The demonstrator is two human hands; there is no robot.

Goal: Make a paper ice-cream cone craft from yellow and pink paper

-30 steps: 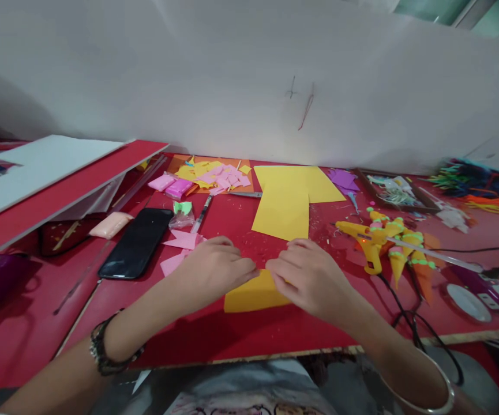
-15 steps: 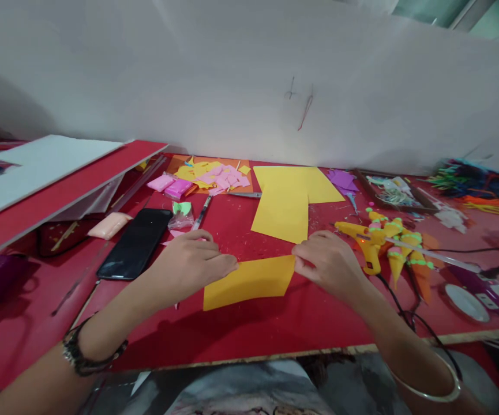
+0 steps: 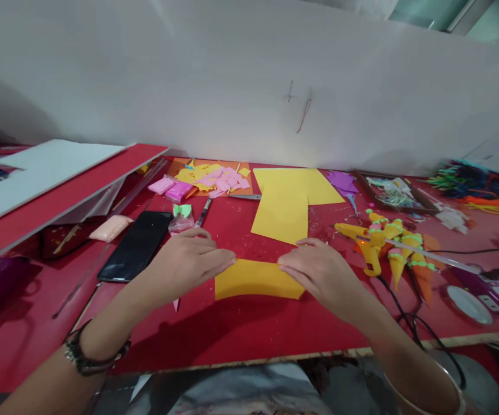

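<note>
A strip of yellow paper [image 3: 255,281] stretches between my two hands above the red table [image 3: 240,340], its lower edge curving. My left hand [image 3: 188,259] pinches its upper left part between thumb and fingers. At the upper right, my right hand [image 3: 318,268] is closed on the paper too. Just beyond lie larger yellow sheets [image 3: 281,213], overlapping one another. A dark phone [image 3: 137,248] rests left of my left hand. To the right of my right hand lies a yellow glue gun [image 3: 367,245] with a small orange light on it.
Beside the glue gun are yellow paper cones [image 3: 398,262] with green trim, and black cables trail to the table's front edge. Pink and yellow scraps [image 3: 221,177] lie at the back. A red-and-white board [image 3: 71,173] slants at the left. Pipe cleaners [image 3: 474,181] are bunched at the far right.
My right hand has shifted slightly left along the strip, closer to my left hand. The strip's left end has moved right, and its lower edge is now more curved.
</note>
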